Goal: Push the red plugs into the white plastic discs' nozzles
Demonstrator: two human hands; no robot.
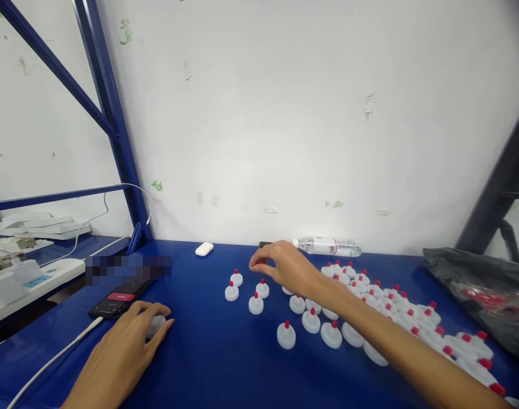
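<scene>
My left hand [129, 335] rests low over the table at the left, its fingers curled around a whitish round cap [156, 326] that is partly hidden. Beyond the middle of the table, my right hand [287, 264] has thumb and fingers pinched together. A speck of red shows at its fingertips, too small to name. Just below that hand stand a few white domed caps [256, 305] with red tips. Many more such caps [311, 322] stand upright in a crowd to the right, partly covered by my right forearm.
A clear plastic bottle [327, 246] lies against the wall, with a small white case [204, 249] farther left. Beside my left hand are a phone [120, 298] and a white cable [54, 360]. A dark plastic bag [476, 289] lies at the right; a power strip [33, 287] sits left.
</scene>
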